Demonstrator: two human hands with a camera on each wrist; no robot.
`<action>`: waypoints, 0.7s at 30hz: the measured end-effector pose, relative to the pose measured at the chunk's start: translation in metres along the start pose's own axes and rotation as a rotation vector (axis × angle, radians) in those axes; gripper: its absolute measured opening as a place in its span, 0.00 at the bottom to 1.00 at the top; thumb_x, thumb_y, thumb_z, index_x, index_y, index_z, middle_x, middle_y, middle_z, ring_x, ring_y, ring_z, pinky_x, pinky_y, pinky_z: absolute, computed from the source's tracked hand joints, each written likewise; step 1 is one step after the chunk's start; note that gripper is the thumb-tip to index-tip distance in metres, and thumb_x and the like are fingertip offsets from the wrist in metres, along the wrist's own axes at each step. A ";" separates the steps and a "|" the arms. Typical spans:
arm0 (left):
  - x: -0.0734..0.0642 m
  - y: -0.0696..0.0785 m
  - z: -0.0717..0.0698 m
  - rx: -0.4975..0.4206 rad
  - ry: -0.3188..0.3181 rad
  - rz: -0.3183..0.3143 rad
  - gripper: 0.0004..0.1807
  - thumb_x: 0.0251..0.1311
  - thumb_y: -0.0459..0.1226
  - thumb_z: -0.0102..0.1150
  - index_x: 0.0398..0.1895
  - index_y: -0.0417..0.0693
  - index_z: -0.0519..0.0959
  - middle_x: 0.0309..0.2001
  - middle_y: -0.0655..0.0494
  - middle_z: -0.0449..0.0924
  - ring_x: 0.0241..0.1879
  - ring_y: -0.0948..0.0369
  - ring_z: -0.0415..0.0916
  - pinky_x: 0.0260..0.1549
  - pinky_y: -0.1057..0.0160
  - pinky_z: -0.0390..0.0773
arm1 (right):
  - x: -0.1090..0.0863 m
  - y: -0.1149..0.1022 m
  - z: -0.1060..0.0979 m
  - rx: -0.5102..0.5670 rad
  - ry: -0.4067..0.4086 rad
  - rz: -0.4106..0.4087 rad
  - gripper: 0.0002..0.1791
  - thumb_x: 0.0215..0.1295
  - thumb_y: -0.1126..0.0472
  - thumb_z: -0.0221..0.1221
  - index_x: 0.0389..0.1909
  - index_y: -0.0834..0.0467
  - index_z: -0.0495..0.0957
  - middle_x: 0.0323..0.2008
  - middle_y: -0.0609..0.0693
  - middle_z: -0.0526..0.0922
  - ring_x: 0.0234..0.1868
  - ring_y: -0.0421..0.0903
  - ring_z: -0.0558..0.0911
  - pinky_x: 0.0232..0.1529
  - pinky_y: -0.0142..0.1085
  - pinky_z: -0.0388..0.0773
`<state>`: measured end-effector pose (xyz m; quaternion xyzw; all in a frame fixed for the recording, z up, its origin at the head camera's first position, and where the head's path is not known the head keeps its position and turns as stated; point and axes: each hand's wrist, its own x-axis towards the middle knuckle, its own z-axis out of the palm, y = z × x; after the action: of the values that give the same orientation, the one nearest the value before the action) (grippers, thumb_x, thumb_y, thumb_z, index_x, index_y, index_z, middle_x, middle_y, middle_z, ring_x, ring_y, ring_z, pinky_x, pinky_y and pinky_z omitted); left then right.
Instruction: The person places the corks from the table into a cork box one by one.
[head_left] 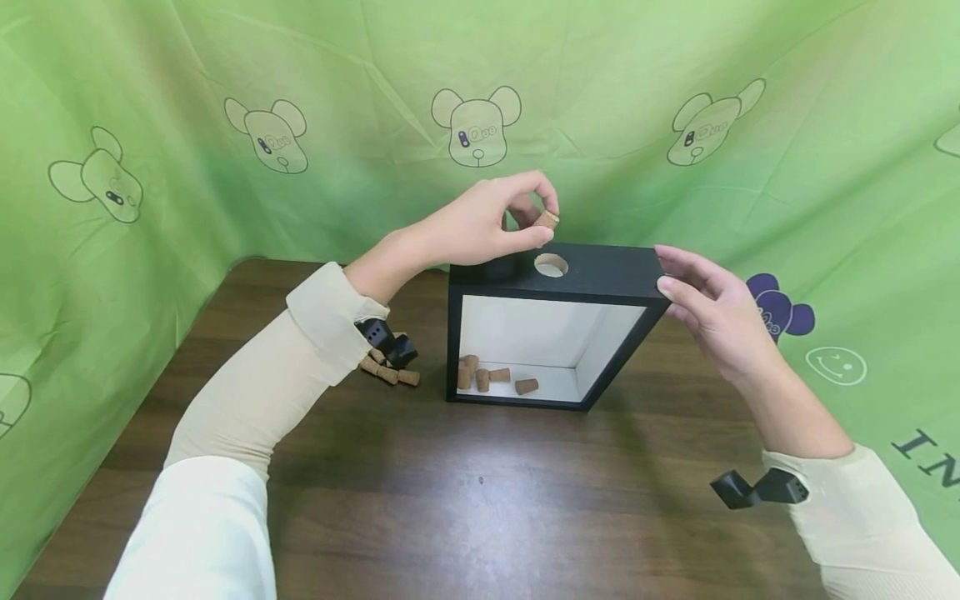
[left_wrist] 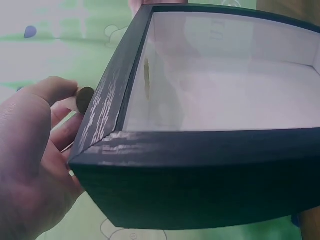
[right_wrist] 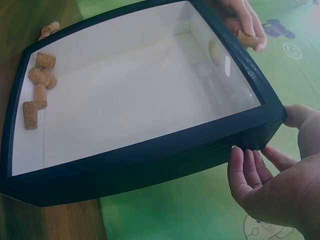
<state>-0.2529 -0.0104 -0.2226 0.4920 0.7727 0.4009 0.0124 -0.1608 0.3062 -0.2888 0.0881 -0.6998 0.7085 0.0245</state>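
A black-framed box (head_left: 600, 265) with a clear front and white interior stands upright, a round hole (head_left: 551, 266) in its top. My left hand (head_left: 487, 218) pinches a cork (head_left: 549, 220) between thumb and index finger, just above and behind that hole. In the left wrist view the cork's round end (left_wrist: 85, 100) shows close by the frame. My right hand (head_left: 712, 308) holds the box's upper right corner, thumb at the front edge and fingers over the side. Several corks (right_wrist: 41, 92) lie on the box's floor, mostly toward its left side.
More corks (head_left: 387, 373) lie on the brown wooden table (head_left: 420, 500) left of the box, partly hidden behind the left wrist camera (head_left: 386, 342). A green curtain (head_left: 360, 200) with mouse-like faces hangs close behind the box and along both sides.
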 end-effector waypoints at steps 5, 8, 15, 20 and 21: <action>0.003 0.002 0.004 -0.025 -0.034 -0.029 0.11 0.69 0.35 0.63 0.46 0.46 0.70 0.35 0.55 0.87 0.40 0.67 0.81 0.39 0.64 0.76 | 0.000 0.000 0.000 0.001 0.000 0.002 0.24 0.73 0.69 0.59 0.68 0.55 0.76 0.56 0.48 0.73 0.50 0.39 0.73 0.41 0.24 0.77; 0.004 0.001 0.007 -0.015 -0.047 -0.044 0.12 0.68 0.36 0.64 0.44 0.46 0.70 0.35 0.57 0.87 0.42 0.68 0.81 0.40 0.64 0.76 | -0.001 0.000 0.000 0.002 0.000 0.003 0.24 0.73 0.69 0.59 0.68 0.55 0.75 0.56 0.48 0.73 0.50 0.39 0.73 0.41 0.24 0.78; 0.006 -0.002 0.012 0.022 -0.065 -0.038 0.13 0.66 0.37 0.67 0.43 0.45 0.71 0.37 0.61 0.88 0.38 0.67 0.79 0.35 0.65 0.68 | 0.000 0.000 0.000 0.006 0.000 -0.001 0.24 0.73 0.69 0.59 0.68 0.56 0.75 0.56 0.48 0.73 0.49 0.39 0.73 0.41 0.24 0.78; 0.007 -0.004 0.015 0.052 -0.067 -0.026 0.14 0.65 0.38 0.69 0.42 0.46 0.72 0.38 0.62 0.87 0.44 0.69 0.80 0.38 0.63 0.66 | -0.001 0.000 0.001 -0.001 0.000 -0.002 0.24 0.73 0.69 0.59 0.68 0.55 0.75 0.56 0.48 0.73 0.50 0.39 0.73 0.41 0.24 0.78; 0.007 -0.004 0.015 0.056 -0.068 -0.026 0.14 0.65 0.38 0.69 0.43 0.46 0.72 0.38 0.62 0.87 0.45 0.69 0.79 0.39 0.63 0.66 | -0.001 0.000 0.001 -0.003 0.001 -0.001 0.24 0.73 0.69 0.59 0.68 0.55 0.75 0.56 0.48 0.73 0.50 0.38 0.73 0.41 0.24 0.78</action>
<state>-0.2536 0.0035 -0.2333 0.4952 0.7893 0.3619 0.0301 -0.1599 0.3055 -0.2892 0.0883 -0.7006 0.7076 0.0252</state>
